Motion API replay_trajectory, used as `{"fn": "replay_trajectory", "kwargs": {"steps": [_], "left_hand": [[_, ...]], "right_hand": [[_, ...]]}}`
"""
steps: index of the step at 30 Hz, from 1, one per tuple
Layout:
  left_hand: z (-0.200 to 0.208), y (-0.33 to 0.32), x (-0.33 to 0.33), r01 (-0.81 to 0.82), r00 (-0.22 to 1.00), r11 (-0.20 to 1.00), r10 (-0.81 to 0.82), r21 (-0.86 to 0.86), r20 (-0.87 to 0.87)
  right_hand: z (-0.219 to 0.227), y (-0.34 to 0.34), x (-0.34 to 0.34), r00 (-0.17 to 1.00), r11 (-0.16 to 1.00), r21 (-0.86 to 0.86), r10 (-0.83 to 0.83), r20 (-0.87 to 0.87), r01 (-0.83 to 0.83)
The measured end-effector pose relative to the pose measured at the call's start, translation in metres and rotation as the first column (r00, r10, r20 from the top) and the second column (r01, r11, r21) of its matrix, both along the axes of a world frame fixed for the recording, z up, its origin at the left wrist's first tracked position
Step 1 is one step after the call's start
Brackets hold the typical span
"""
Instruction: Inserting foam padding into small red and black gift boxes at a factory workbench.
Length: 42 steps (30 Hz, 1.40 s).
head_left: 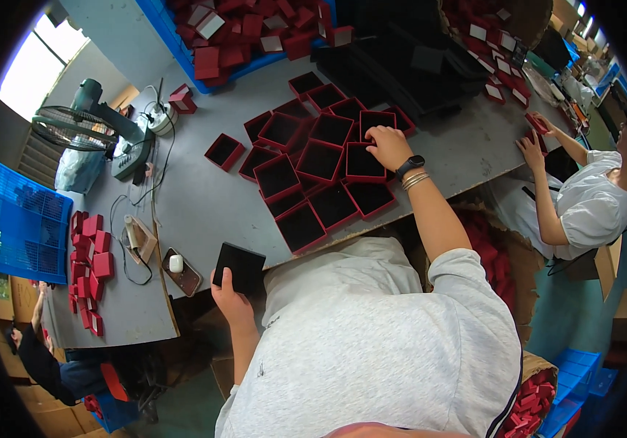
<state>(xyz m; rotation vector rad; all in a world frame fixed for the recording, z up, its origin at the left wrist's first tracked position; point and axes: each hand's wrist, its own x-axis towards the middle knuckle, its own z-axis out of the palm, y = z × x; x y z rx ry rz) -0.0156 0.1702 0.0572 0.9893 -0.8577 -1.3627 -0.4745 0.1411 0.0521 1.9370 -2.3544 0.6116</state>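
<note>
My left hand is closed around a black square pad, maybe a stack of them, just off the table's near edge. With curled fingers, my right hand grips the rim of an open red box with a black inside. Several more red boxes lined in black, such as one by the near edge, lie in an overlapping cluster to its left. A single red box sits apart at the cluster's left side. What lies under my right fingertips is hidden.
A blue crate of small red boxes stands at the back, beside dark sheets. At left are a fan, cables, a phone with a white case on it, and a blue basket. A co-worker sits at right.
</note>
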Motion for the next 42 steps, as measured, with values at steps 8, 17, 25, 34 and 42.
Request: {"fn": "replay_trajectory", "kwargs": {"steps": [8, 17, 25, 34, 42], "left_hand": [[-0.04, -0.046, -0.006, -0.042, 0.954, 0.992, 0.075, -0.117, 0.291], [-0.08, -0.091, -0.011, 0.07, 0.843, 0.996, -0.031, -0.053, 0.537], [-0.076, -0.095, -0.019, -0.013, 0.804, 0.996, 0.064, -0.089, 0.591], [-0.076, -0.094, -0.019, 0.011, 0.795, 0.997, 0.04, -0.081, 0.605], [-0.075, -0.093, -0.019, -0.016, 0.791, 0.999, 0.041, -0.046, 0.611]], "right_hand": [[0.024, 0.044, -0.015, 0.98, 0.911, -0.391, -0.066, 0.186, 0.136], [-0.058, 0.138, -0.178, 0.79, 0.795, -0.007, -0.603, 0.108, 0.607], [-0.017, 0.04, -0.046, 0.972, 0.971, -0.167, -0.138, 0.188, 0.17], [-0.019, 0.01, -0.045, 0.954, 0.938, 0.32, -0.209, 0.215, 0.133], [-0.008, 0.039, -0.038, 0.968, 0.991, -0.031, -0.12, 0.221, 0.13]]}}
